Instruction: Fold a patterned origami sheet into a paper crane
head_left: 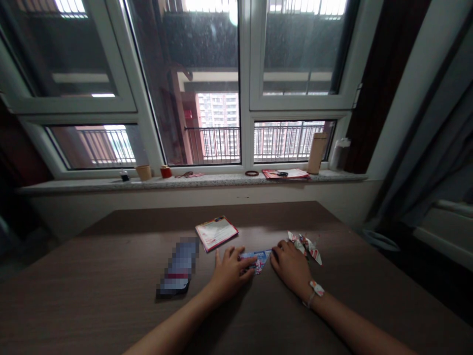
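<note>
A blue printed paper [259, 258], folded to a pointed shape, lies on the table between my two hands. My left hand [231, 268] rests palm down with spread fingers, some of them lying over the paper's left part. At the paper's right corner, the bent fingers of my right hand [291, 266] press together; a bracelet with a white tag circles that wrist. Just beyond my right hand sit folded pieces of white and red printed paper [314, 252], partly hidden by it. To the upper left of my left hand is a stack of printed sheets [216, 232].
A phone-shaped, blurred-out object [179, 268] lies left of my left hand on the brown table [111, 315]. Along the windowsill [221, 180] stand a paper cup [144, 172], red thread [166, 171], a tape roll [252, 173], scissors [281, 173] on papers and a tan bottle [317, 154].
</note>
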`<move>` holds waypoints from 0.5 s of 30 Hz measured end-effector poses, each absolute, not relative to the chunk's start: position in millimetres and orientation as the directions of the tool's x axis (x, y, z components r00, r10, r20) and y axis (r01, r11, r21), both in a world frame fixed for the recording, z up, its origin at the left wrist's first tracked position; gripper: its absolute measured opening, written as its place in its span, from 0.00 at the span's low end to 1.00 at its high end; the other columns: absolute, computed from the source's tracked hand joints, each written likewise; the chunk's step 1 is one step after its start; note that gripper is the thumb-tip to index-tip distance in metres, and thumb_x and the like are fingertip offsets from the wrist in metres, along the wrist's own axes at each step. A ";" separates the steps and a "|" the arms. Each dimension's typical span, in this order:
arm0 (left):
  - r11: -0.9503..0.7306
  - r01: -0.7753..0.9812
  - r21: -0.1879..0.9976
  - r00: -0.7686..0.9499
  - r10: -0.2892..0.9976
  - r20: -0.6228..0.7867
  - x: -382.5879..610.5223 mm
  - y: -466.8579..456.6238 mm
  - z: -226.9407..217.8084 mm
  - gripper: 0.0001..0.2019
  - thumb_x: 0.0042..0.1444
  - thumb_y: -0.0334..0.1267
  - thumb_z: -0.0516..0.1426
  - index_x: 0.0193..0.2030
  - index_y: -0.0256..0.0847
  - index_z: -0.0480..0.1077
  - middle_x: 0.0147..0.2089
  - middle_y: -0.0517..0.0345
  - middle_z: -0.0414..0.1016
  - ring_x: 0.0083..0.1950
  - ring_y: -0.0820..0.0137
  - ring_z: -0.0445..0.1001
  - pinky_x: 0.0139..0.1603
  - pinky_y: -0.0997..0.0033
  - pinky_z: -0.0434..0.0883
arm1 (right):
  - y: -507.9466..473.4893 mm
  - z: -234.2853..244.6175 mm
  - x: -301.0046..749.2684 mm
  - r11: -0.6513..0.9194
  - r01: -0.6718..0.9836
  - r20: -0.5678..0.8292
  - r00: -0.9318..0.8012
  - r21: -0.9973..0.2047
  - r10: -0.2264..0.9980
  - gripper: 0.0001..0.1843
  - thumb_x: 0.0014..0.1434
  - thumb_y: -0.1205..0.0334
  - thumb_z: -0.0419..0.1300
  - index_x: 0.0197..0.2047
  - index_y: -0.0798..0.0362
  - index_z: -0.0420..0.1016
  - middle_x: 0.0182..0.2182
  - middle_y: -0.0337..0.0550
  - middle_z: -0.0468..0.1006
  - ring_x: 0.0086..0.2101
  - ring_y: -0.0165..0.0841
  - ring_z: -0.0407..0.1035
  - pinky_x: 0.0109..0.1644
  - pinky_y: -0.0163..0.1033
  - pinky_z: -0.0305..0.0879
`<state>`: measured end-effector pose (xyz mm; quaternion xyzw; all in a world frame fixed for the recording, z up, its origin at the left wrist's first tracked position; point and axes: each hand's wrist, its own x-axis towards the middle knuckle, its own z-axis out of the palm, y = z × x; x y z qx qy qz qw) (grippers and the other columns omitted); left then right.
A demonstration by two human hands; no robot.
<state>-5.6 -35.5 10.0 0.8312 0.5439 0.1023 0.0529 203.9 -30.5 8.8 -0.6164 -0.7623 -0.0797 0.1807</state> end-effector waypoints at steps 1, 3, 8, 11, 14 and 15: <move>-0.403 0.893 0.201 0.388 0.915 0.114 -5.7 -35.4 9.4 0.19 0.61 0.50 0.54 0.59 0.70 0.64 0.69 0.57 0.58 0.69 0.48 0.52 0.62 0.25 0.41 | -30.0 8.7 204.0 0.230 0.968 0.370 -0.177 -0.104 0.912 0.16 0.65 0.59 0.49 0.42 0.54 0.78 0.42 0.52 0.74 0.47 0.44 0.66 0.48 0.44 0.62; -0.406 0.891 0.203 0.389 0.913 0.120 -5.9 -35.2 8.3 0.19 0.61 0.51 0.53 0.60 0.70 0.64 0.69 0.57 0.58 0.69 0.48 0.52 0.62 0.26 0.41 | -29.1 8.2 204.8 0.231 0.966 0.374 -0.174 -0.113 0.911 0.15 0.65 0.59 0.50 0.42 0.54 0.77 0.42 0.52 0.74 0.47 0.43 0.66 0.48 0.44 0.61; -0.398 0.893 0.210 0.379 0.917 0.124 -6.0 -35.5 8.3 0.19 0.62 0.51 0.53 0.60 0.69 0.64 0.69 0.57 0.58 0.69 0.49 0.52 0.63 0.27 0.41 | -29.6 7.1 207.1 0.277 0.946 0.410 -0.187 -0.171 0.892 0.15 0.63 0.61 0.51 0.48 0.53 0.75 0.44 0.50 0.74 0.46 0.41 0.66 0.51 0.42 0.61; -0.403 0.890 0.211 0.385 0.915 0.124 -6.1 -36.5 9.8 0.19 0.62 0.51 0.53 0.60 0.68 0.64 0.68 0.58 0.58 0.68 0.49 0.52 0.64 0.29 0.41 | -31.5 7.4 205.5 0.342 0.917 0.412 -0.236 -0.206 0.880 0.14 0.63 0.62 0.52 0.46 0.53 0.76 0.44 0.48 0.74 0.47 0.39 0.66 0.53 0.40 0.60; -0.413 0.886 0.211 0.392 0.910 0.134 -6.4 -37.2 10.5 0.19 0.62 0.51 0.53 0.60 0.68 0.64 0.68 0.58 0.59 0.68 0.50 0.52 0.64 0.29 0.41 | -32.7 8.3 203.5 0.365 0.905 0.402 -0.256 -0.220 0.879 0.13 0.63 0.62 0.52 0.43 0.54 0.77 0.42 0.48 0.75 0.45 0.39 0.66 0.53 0.40 0.60; -0.414 0.886 0.209 0.393 0.909 0.137 -6.5 -37.2 10.4 0.19 0.62 0.50 0.53 0.60 0.68 0.64 0.68 0.58 0.59 0.68 0.50 0.52 0.64 0.29 0.42 | -32.6 8.7 203.3 0.368 0.902 0.399 -0.259 -0.224 0.879 0.13 0.64 0.62 0.52 0.43 0.54 0.78 0.41 0.47 0.75 0.45 0.38 0.66 0.53 0.39 0.61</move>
